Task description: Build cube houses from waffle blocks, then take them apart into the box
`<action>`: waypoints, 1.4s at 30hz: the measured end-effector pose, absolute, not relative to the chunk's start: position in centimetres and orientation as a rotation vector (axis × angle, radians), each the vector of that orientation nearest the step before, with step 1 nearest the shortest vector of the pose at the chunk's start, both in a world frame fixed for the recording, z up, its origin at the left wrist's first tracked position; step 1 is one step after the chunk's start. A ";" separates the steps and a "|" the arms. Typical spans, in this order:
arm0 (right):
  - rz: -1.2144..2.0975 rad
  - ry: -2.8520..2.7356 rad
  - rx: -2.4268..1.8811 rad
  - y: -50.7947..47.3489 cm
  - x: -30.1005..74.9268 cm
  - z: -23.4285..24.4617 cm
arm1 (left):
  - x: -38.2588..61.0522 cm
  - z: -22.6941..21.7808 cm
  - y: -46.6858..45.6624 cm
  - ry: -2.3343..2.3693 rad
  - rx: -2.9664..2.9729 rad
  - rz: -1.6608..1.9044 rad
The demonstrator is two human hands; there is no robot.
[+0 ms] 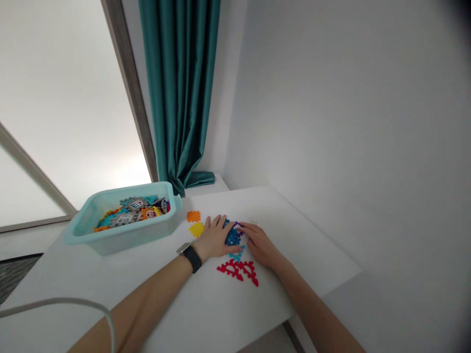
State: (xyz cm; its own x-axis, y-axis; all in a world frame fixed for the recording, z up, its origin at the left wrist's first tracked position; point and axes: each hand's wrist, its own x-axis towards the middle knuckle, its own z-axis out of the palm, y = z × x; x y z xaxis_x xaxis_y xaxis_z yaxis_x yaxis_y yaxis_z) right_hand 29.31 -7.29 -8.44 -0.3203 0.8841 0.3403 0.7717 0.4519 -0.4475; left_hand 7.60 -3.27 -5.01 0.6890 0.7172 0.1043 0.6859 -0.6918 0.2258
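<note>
Blue plastic pieces (232,236) are touched by the spread left hand (217,240) and half-curled right hand (259,243), grip unclear; a red pile (238,271), orange piece (193,216) and yellow piece (196,229) are laid out nearby, and many pieces are left in the far-left tub (121,240).

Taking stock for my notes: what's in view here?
plastic tub: one, pale turquoise, on table's left
interlocking pieces: many, grey, orange, blue, in tub
orange piece: one, orange, on table beside tub
yellow piece: one, yellow, beside orange piece
blue pieces: several, blue, under hands
purple piece: one, purple, under right fingers
teal piece: one, teal, below left hand
red pieces: several, red, in front of hands
table: one, white, under these
curtain: one, teal, behind table
cable: one, pale grey, lower left
wristwatch: one, black, left wrist
left hand: one, on blue pieces
right hand: one, on purple piece
</note>
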 end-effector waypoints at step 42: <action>0.165 -2.247 -1.573 -9.2 27.0 -6.9 | 5.0 -3.7 -5.1 0.926 2.902 0.183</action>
